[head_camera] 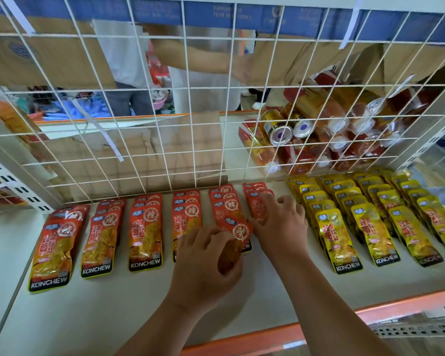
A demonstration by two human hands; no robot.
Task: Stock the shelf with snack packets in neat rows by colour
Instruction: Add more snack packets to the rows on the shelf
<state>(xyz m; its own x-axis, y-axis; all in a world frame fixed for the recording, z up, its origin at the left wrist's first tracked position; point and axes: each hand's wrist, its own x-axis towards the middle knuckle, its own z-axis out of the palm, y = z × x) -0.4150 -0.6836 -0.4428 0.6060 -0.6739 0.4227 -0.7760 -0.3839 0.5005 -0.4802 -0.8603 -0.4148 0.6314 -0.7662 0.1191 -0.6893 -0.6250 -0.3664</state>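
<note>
Head view: the shelf point(139, 304) already carries red rows point(144, 227) on its left and yellow rows point(370, 214) on its right, so stocking looks nearly done. The left hand point(206, 263) grips a red packet point(238, 233), long axis tilted, top end up-right, over the fifth red row. The right hand point(280, 224) lies spread, pressing the sixth.

left hand point(206, 255) grips red packet point(238, 231) | right hand point(280, 222) flat on red row | yellow packets point(370, 214) rightward

Left of the fingers point(217, 236), the red packets point(145, 235) have orange-yellow middles and black bottoms. Right of them, the yellow packets point(338, 237) have black bottoms too.
</note>
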